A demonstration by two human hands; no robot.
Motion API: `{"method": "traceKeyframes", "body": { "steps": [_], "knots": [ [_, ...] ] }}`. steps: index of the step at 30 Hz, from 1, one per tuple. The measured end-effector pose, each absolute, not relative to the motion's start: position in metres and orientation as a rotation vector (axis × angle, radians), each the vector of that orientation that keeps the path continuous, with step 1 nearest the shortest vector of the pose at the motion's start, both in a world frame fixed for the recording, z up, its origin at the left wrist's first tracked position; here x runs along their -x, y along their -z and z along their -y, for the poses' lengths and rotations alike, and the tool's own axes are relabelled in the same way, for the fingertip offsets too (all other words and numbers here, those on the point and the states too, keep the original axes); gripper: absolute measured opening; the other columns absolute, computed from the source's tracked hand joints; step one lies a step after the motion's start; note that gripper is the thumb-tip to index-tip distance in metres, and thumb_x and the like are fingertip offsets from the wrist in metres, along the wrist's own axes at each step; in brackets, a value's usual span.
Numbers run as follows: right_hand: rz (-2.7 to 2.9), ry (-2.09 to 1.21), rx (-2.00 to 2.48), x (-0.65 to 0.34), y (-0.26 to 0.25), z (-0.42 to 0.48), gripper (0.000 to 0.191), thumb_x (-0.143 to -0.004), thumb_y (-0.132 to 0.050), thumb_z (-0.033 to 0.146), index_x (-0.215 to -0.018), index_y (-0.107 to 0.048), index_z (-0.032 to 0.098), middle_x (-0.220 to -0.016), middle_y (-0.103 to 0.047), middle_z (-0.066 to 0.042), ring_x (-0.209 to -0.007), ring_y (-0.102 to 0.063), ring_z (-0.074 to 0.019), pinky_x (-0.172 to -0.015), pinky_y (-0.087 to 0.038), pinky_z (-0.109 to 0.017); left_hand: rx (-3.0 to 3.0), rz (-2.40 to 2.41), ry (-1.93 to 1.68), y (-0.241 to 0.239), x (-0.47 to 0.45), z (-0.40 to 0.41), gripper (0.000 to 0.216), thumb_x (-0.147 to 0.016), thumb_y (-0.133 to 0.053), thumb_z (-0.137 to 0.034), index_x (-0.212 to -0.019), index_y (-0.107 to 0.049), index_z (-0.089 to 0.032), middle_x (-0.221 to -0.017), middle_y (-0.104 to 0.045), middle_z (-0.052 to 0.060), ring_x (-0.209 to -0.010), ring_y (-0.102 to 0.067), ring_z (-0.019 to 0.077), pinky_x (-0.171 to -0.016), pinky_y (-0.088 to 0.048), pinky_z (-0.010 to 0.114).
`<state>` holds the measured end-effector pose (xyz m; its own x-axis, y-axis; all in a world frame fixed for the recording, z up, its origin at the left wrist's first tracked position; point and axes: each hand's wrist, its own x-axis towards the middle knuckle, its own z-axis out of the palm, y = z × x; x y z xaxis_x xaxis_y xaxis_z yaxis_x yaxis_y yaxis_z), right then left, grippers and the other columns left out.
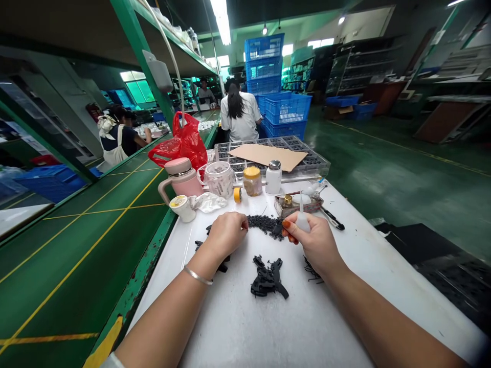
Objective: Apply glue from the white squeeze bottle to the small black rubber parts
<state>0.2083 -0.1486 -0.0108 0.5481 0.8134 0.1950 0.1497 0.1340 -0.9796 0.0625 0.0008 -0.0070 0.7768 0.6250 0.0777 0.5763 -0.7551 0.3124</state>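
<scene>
My left hand (227, 232) is closed in a pinch at the left edge of a heap of tiny black parts (264, 223) on the white table (268, 327); what its fingers hold is too small to make out. My right hand (312, 239) is wrapped round a small white squeeze bottle (302, 219) with a thin nozzle pointing up. A pile of larger black plastic pieces (267, 277) lies between my forearms. More black pieces (222, 263) show under my left wrist.
Behind the heap stand a pink jug (180, 180), a white cup (182, 208), a clear tub (219, 178), a yellow-lidded jar (252, 180), a white bottle (273, 177) and a small tray (295, 203). A green conveyor (84, 240) runs on the left. Other people sit further back.
</scene>
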Motion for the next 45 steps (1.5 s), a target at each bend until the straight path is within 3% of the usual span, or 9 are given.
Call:
{"method": "traceKeyframes", "body": {
  "steps": [4, 7, 15, 28, 45],
  "knots": [
    [0.971, -0.633, 1.392, -0.203, 0.007, 0.153, 0.027, -0.078, -0.067, 0.04, -0.072, -0.061, 0.014, -0.059, -0.062, -0.002, -0.05, -0.05, -0.0104, -0.048, -0.041, -0.022, -2.044, -0.695, -0.34, -0.013, -0.046, 0.016, 0.006, -0.073, -0.062, -0.021, -0.074, -0.064, -0.016, -0.081, -0.07, 0.006, -0.074, -0.064, 0.0187, -0.063, -0.048, 0.027],
    [1.039, -0.688, 1.405, -0.196, 0.002, 0.158, 0.026, -0.078, -0.066, 0.039, -0.071, -0.062, 0.015, -0.06, -0.062, -0.002, -0.051, -0.052, -0.011, -0.049, -0.042, -0.023, -1.594, -0.59, -0.398, -0.019, -0.035, 0.03, 0.011, -0.071, -0.068, -0.022, -0.073, -0.061, -0.014, -0.083, -0.071, 0.008, -0.073, -0.065, 0.0168, -0.059, -0.049, 0.023],
    [1.116, -0.758, 1.367, -0.186, -0.003, 0.166, 0.02, -0.08, -0.065, 0.034, -0.071, -0.063, 0.016, -0.06, -0.061, 0.0, -0.052, -0.052, -0.0108, -0.049, -0.042, -0.021, -1.083, -0.585, -0.444, 0.001, -0.033, 0.043, 0.02, -0.065, -0.078, -0.017, -0.082, -0.069, -0.011, -0.075, -0.072, 0.007, -0.062, -0.063, 0.01, -0.053, -0.048, 0.015],
    [1.222, -0.743, 1.415, -0.181, -0.001, 0.164, 0.022, -0.083, -0.062, 0.036, -0.072, -0.062, 0.017, -0.061, -0.063, 0.0, -0.053, -0.055, -0.0118, -0.051, -0.043, -0.023, -0.852, -0.45, -0.413, 0.019, -0.033, 0.043, 0.018, -0.057, -0.083, -0.013, -0.069, -0.069, -0.013, -0.067, -0.068, 0.003, -0.056, -0.059, 0.0085, -0.05, -0.045, 0.015],
    [1.237, -0.721, 1.516, -0.177, -0.004, 0.164, 0.021, -0.082, -0.061, 0.032, -0.067, -0.063, 0.017, -0.06, -0.063, 0.0, -0.055, -0.055, -0.0127, -0.053, -0.043, -0.023, -0.903, -0.495, -0.385, 0.02, -0.035, 0.047, 0.019, -0.057, -0.083, -0.015, -0.069, -0.07, -0.012, -0.071, -0.067, 0.003, -0.062, -0.061, 0.0123, -0.058, -0.048, 0.022]
  ]
}}
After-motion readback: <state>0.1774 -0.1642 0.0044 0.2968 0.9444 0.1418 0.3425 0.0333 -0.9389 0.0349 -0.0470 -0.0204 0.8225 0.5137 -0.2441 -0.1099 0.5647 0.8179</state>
